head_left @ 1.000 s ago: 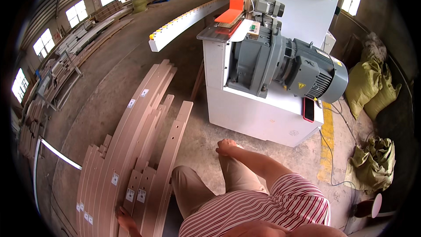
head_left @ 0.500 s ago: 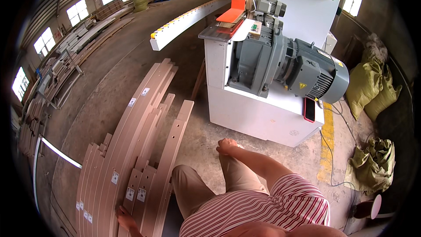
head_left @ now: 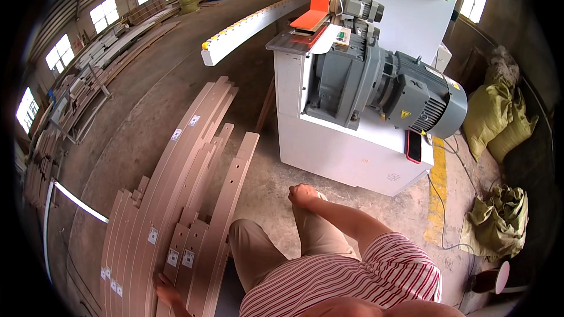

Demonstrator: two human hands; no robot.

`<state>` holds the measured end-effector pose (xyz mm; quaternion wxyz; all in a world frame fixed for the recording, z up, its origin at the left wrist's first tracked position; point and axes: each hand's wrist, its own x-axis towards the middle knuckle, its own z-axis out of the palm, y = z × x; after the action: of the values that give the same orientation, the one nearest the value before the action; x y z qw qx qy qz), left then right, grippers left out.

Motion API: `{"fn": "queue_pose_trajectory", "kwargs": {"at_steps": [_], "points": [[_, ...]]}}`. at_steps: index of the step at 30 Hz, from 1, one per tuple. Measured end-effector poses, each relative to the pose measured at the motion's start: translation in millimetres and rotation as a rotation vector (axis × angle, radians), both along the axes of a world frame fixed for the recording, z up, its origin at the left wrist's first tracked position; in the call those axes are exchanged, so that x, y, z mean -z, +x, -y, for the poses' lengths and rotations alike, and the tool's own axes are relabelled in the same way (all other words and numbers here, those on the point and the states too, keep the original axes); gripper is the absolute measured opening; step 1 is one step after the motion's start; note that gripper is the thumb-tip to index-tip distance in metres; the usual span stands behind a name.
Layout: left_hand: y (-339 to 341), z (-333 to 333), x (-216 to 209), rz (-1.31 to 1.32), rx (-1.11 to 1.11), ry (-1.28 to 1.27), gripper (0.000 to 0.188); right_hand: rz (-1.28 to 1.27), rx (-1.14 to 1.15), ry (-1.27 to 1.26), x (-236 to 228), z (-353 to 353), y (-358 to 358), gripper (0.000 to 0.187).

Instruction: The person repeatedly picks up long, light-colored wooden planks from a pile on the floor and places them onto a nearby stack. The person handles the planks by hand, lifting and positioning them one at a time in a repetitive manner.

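At the lower left my left hand (head_left: 167,290) rests on a stack of long brown boards (head_left: 202,118), its fingers lying apart over a board edge. Several boards carry small white printed labels, and some have drilled holes near their ends. My right hand (head_left: 302,195) is closed in a fist on top of my knee, with nothing seen in it. To the right of the boards, a single board with holes (head_left: 238,167) lies along the stack's right side.
Ahead stands a white machine cabinet (head_left: 341,155) with a large grey motor (head_left: 420,94) and an orange guard (head_left: 320,0). A red-edged phone (head_left: 414,147) lies on the cabinet. A white roller conveyor (head_left: 252,27) reaches left. Green-yellow sacks (head_left: 490,114) and cables are at the right.
The view has shifted very slightly. Both hands keep their places, the left on the boards and the right on the knee.
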<state>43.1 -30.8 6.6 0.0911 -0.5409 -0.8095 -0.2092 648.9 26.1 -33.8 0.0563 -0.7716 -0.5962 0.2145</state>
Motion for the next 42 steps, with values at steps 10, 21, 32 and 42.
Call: {"fn": "queue_pose_trajectory", "kwargs": {"at_steps": [10, 21, 32, 42], "points": [[-4.0, -1.6, 1.8, 0.006, -0.062, -0.093, 0.036, -0.025, 0.052, -0.004, -3.1, -1.1, -0.9, 0.028], [-9.3, -2.4, 8.0, 0.012, -0.078, -0.125, 0.037, -0.017, 0.027, -0.012, -2.4, -0.8, 0.9, 0.028], [-5.7, -1.9, 4.8, 0.034, -0.083, -0.109, 0.039, -0.024, 0.046, 0.014, 2.8, -0.8, 1.8, 0.026], [-8.5, 0.1, 5.5, 0.035, -0.059, -0.098, 0.038, -0.02, 0.052, -0.046, -11.1, 0.6, -2.3, 0.029]]}}
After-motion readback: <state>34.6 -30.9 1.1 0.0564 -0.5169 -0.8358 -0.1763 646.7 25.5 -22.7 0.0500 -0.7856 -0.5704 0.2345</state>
